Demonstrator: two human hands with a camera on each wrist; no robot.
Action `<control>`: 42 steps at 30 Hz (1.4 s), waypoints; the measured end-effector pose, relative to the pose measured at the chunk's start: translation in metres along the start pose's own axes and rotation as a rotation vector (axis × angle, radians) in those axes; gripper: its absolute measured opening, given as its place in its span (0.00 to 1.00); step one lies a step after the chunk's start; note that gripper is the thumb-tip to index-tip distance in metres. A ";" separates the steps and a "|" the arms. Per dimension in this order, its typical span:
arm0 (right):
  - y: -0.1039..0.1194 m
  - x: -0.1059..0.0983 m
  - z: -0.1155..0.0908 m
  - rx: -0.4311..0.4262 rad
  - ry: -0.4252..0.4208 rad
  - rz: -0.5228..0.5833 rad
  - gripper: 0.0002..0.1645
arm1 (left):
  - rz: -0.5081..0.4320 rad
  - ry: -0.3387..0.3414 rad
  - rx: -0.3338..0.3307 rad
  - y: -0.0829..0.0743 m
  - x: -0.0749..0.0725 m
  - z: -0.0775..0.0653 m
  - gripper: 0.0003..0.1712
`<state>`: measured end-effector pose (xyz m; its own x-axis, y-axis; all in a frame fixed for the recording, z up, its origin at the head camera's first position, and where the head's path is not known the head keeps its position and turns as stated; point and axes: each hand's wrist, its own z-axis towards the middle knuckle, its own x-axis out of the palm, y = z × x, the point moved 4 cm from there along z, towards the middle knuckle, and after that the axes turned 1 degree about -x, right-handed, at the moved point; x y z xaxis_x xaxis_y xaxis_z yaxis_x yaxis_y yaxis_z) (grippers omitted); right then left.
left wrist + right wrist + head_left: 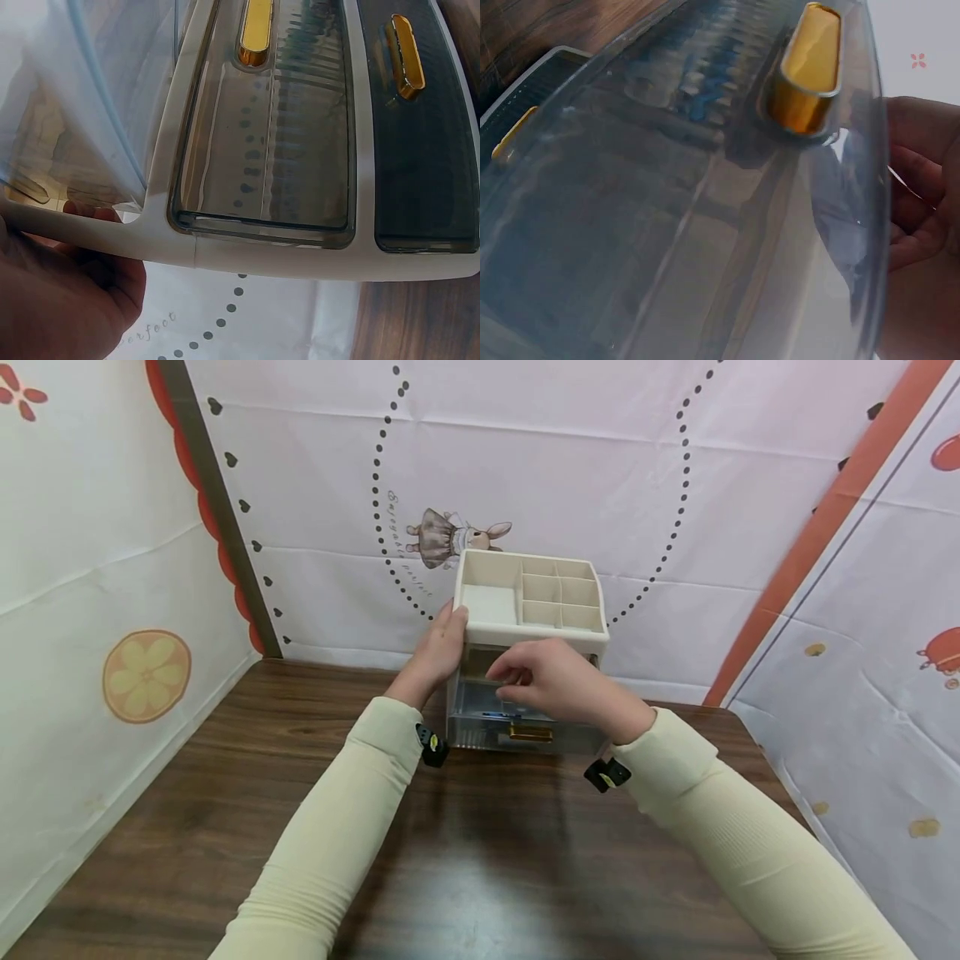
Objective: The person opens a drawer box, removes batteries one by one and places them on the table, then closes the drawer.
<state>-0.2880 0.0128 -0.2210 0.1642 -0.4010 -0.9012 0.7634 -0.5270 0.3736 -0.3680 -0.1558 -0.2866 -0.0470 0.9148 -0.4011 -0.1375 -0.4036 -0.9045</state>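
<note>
A desktop drawer organizer (534,632) with a white frame and see-through drawers stands upright on the table. My left hand (438,650) grips its upper left side, fingers bent round the frame edge in the left wrist view. The top clear drawer (660,225) is pulled out and has a gold handle (810,71). Over that drawer hovers my right hand (558,681), fingers loosely bent, with nothing visible between them. Through the clear plastic shows a small blurred blue item (705,90); its kind is unclear. Two lower drawers (262,165) are pushed in.
The organizer's top has one large compartment (489,603) and several small ones. Dark wood-grain table (465,868) extends in front. White printed cloth (525,468) hangs behind and on both sides, close to the organizer's back.
</note>
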 end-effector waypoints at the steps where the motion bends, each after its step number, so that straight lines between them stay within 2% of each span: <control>1: -0.001 0.001 0.001 0.006 0.012 -0.003 0.11 | 0.002 -0.002 0.002 -0.001 0.000 0.000 0.33; 11: -0.008 0.008 0.012 0.069 0.168 -0.037 0.11 | 0.020 -0.002 -0.006 -0.002 0.001 0.001 0.35; 17: -0.010 0.014 0.019 0.076 0.244 -0.053 0.09 | 0.023 -0.002 -0.018 -0.001 0.001 0.002 0.34; 24: -0.015 0.024 0.023 0.103 0.319 -0.090 0.08 | 0.023 -0.007 0.003 -0.002 0.001 0.002 0.33; 35: -0.019 0.031 0.031 0.101 0.334 -0.107 0.08 | 0.025 -0.007 0.022 -0.002 0.000 0.001 0.34; 42: -0.022 0.033 0.035 0.138 0.359 -0.125 0.07 | 0.008 0.001 -0.007 0.001 0.000 0.002 0.34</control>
<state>-0.3207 -0.0151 -0.2517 0.3021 -0.0529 -0.9518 0.7042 -0.6606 0.2602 -0.3704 -0.1565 -0.2874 -0.0475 0.9117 -0.4080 -0.1304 -0.4106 -0.9024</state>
